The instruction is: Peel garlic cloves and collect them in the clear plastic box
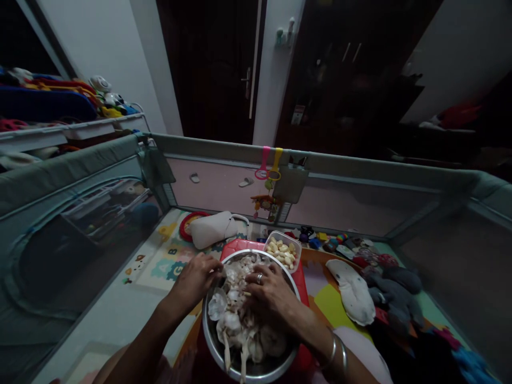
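A steel bowl (206, 325) holds a heap of garlic bulbs (256, 346), loose cloves and papery skins (217, 305). At its upper left rim is my left hand (202, 273), thumb and fingers pinched together; what is between them is too small to make out. Over the middle of the heap, my right hand (270, 293) reaches in with fingers curled down into the garlic. Its fingertips are partly hidden, so whatever they grip does not show. Just beyond the bowl, a clear plastic tub (298, 250) contains peeled garlic cloves (281, 252).
Bowl and tub rest on a red stool-like surface (240, 245). A padded playpen rail (224, 151) with mesh sides surrounds the patterned play mat (160, 272). Toys lie along the far side, a white cushion-like item (352, 293) and grey plush toy (398, 298) at right.
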Available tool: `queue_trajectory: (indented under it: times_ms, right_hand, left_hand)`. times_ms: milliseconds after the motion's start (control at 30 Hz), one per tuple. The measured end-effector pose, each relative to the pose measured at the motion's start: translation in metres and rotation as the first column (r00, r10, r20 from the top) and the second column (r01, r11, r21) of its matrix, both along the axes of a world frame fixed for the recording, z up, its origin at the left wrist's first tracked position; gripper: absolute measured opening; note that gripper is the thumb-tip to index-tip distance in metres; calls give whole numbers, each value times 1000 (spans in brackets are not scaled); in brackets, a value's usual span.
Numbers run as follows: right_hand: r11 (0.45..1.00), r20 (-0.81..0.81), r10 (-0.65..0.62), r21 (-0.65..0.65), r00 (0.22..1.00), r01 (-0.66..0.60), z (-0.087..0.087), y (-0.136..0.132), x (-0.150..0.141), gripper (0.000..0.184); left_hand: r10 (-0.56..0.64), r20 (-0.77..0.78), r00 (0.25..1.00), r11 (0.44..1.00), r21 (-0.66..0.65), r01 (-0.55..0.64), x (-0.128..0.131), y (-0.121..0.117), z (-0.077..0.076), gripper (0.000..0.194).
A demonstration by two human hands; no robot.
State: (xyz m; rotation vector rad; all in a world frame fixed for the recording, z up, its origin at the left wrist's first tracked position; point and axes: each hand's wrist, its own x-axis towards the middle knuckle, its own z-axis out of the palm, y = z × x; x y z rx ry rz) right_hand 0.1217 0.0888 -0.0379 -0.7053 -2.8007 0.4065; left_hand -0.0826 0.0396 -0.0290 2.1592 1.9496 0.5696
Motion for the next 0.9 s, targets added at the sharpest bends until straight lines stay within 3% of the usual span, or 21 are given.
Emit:
queue_trajectory:
  times_ms: [233, 467, 667, 800, 900]
  right_hand:
    - [1000, -30, -4, 6, 1000, 4, -4, 2, 5, 6]
    - [996, -210, -55, 64, 976, 70, 0, -1, 12, 31]
    - [996, -435, -72, -73, 898, 45, 12, -9, 25, 15]
    - [990, -357, -38, -139, 933, -12, 18, -19, 29, 14]
    - [986, -261, 45, -142, 964, -85, 19, -24, 27, 11]
  left_hand:
    - [-8, -125, 992, 998, 59, 16, 5, 6, -9, 17]
    - [-87, -105, 991, 995, 30, 91, 15, 13, -15, 7]
    - [-132, -35, 991, 987, 91, 135, 10, 8, -9, 26]
    - [-205, 85, 975, 962, 200, 185, 7, 2, -1, 36]
    - [-271, 173, 947, 950, 208, 234, 9, -2, 3, 41]
